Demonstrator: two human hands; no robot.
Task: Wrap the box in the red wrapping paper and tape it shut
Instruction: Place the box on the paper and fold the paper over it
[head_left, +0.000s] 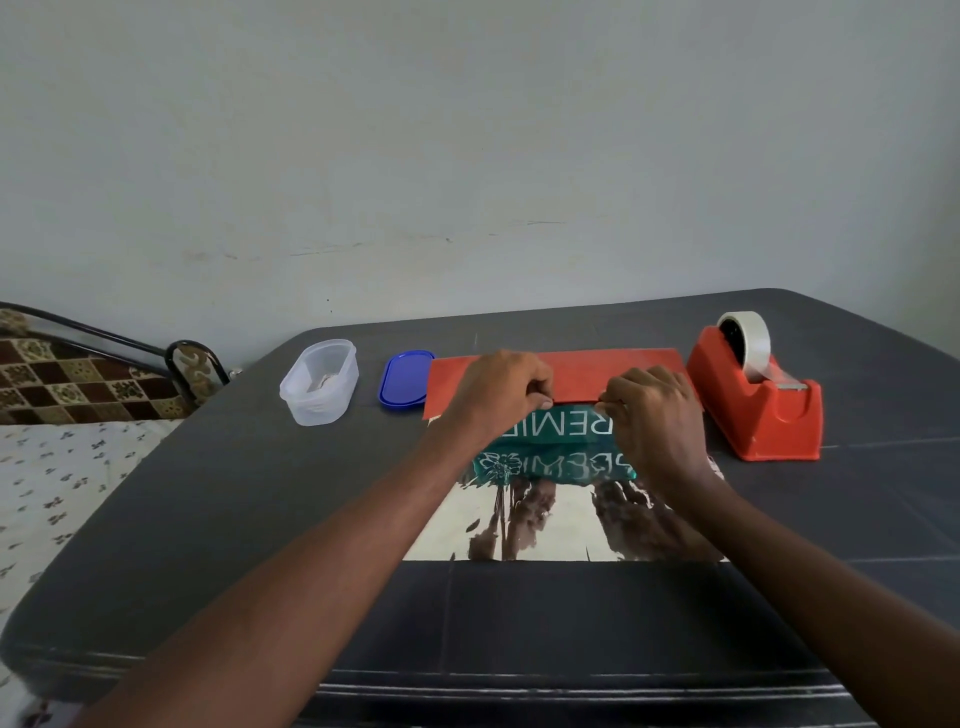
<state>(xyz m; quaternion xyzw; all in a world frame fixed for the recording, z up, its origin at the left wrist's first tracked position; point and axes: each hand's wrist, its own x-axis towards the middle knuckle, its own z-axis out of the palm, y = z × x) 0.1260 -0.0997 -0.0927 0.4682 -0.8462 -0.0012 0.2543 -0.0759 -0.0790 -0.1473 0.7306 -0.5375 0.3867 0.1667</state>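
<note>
A teal box (558, 427) with white lettering lies on the red wrapping paper, whose shiny silver inner side (561, 525) faces up toward me and mirrors the box. The paper's far flap (587, 371) shows red and is folded over the box's top. My left hand (501, 392) and my right hand (652, 410) each pinch the flap's near edge, side by side over the box. A red tape dispenser (763, 405) with a roll of clear tape (745, 338) stands just right of the paper.
A clear plastic container (319, 382) and its blue lid (405, 384) sit left of the paper on the dark grey table (260, 519). A bed with patterned fabric (67, 457) lies beyond the table's left edge. A wall rises behind.
</note>
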